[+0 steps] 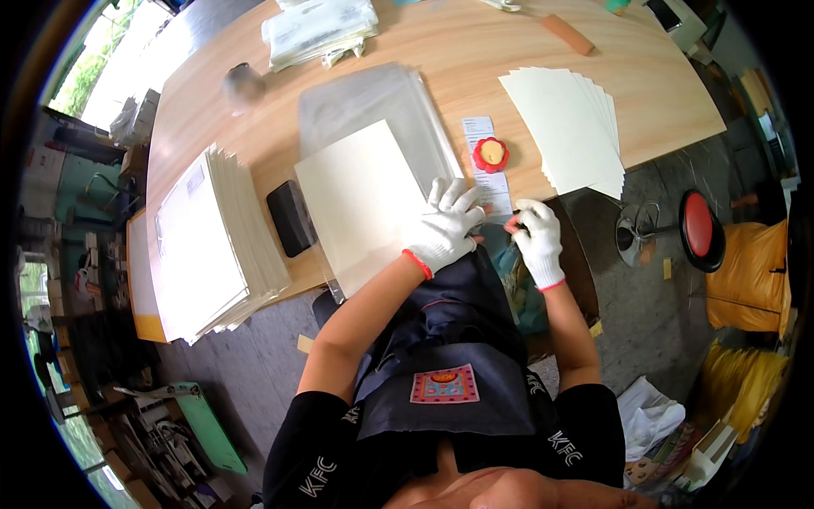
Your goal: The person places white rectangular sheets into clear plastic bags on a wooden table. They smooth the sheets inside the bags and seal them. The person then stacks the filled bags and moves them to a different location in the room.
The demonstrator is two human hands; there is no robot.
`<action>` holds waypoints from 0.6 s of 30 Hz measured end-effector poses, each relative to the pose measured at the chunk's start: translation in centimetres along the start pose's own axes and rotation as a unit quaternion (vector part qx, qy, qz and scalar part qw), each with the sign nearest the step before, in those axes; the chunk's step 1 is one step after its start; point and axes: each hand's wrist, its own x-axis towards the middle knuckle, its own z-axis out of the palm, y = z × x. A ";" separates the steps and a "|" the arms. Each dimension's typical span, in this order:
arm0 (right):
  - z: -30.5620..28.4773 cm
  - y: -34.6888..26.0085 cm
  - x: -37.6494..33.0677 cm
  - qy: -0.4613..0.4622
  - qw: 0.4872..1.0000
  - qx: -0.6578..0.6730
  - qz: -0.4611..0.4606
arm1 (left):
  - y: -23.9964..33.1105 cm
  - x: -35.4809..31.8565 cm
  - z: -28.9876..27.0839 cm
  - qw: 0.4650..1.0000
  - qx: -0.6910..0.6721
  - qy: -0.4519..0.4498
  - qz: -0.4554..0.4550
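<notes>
Gloved left hand [445, 227] should keep flat, fingers spread, pinning the cream card [365, 204] inside its clear sleeve [381, 97], while the right hand [536, 237], pinched narrow on something small, presses it squarely

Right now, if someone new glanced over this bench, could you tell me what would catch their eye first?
Probably the two white-gloved hands at the near table edge: the left hand rests on a cream sheet lying over a stack of clear plastic sleeves, while the right hand pinches something too small to make out. Next, the small red round thing just beyond the hands, and the tall pile of sheets at the left.
</notes>
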 end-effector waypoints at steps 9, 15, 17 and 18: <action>0.2 -6.1 10.4 -0.103 0.965 0.242 0.023 | 0.6 -2.4 -0.9 0.996 -0.074 0.059 0.010; 14.3 -8.1 21.1 -0.369 0.923 0.112 0.005 | 3.4 -12.6 -2.8 0.885 -0.436 -0.070 -0.147; 16.6 -8.8 23.0 -0.370 0.929 0.015 -0.014 | 2.9 -17.0 -1.0 0.761 -0.556 -0.107 -0.316; 17.6 -8.8 23.6 -0.365 0.931 -0.027 -0.009 | 2.6 -19.2 0.2 0.687 -0.609 -0.096 -0.384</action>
